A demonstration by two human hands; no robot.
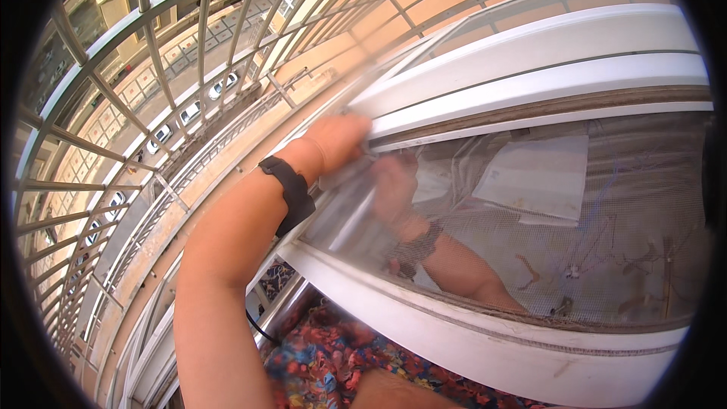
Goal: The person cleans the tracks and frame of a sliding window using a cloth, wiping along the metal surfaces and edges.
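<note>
My left hand (343, 133), blurred, lies at the upper left end of a white window sash frame (511, 88); a black strap (291, 196) circles that wrist. Its fingertips are hidden, so its grip is unclear. Behind the grey mesh of an insect screen (625, 261) shows what looks like my right hand (395, 184), also with a dark wrist strap, just below the left hand. It is blurred, and whether it holds anything cannot be told. A whitish sheet (534, 179) shows through the mesh, right of that hand.
Metal security bars (204, 40) curve along the left and top. Far below them stand parked cars (223, 85) on a street. A narrow outer ledge (218, 173) runs beside my left arm. The white lower frame (454, 341) crosses above floral fabric (341, 358).
</note>
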